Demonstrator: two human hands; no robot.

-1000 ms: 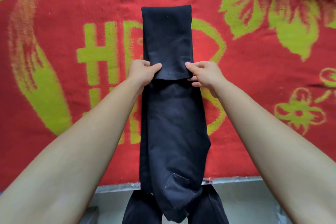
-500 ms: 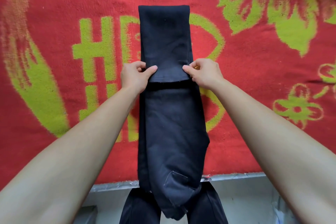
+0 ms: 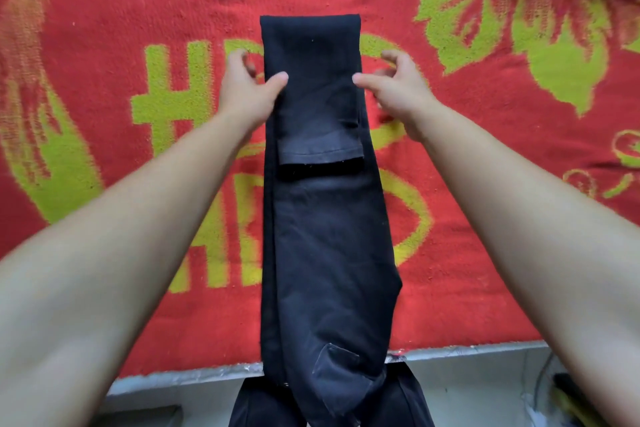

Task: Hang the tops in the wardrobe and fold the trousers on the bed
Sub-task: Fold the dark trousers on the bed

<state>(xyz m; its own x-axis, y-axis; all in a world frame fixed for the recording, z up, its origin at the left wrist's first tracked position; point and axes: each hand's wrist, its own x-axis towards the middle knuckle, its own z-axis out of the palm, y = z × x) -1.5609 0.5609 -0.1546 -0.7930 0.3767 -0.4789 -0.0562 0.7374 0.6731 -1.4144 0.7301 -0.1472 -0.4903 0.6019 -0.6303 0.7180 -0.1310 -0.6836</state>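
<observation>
— Fingers?
— Left hand (image 3: 244, 94): thumb on the left edge of the trousers (image 3: 329, 253), fingers loosely spread, pinching nothing. Right hand (image 3: 398, 94): thumb at the right edge, fingers loosely curled, blurred, holding nothing.
— Position of garment?
— Lengthwise on the red blanket (image 3: 138, 305), hem (image 3: 320, 149) folded back towards near, waist overhanging the near edge.
— Step?
— Judged mid-fold; the next move calls for an even grip on both edges

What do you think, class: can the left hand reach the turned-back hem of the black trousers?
Probably yes. The left hand touches the left edge of the black trousers, just beyond the hem, which lies uncovered on top with nothing between.
</observation>
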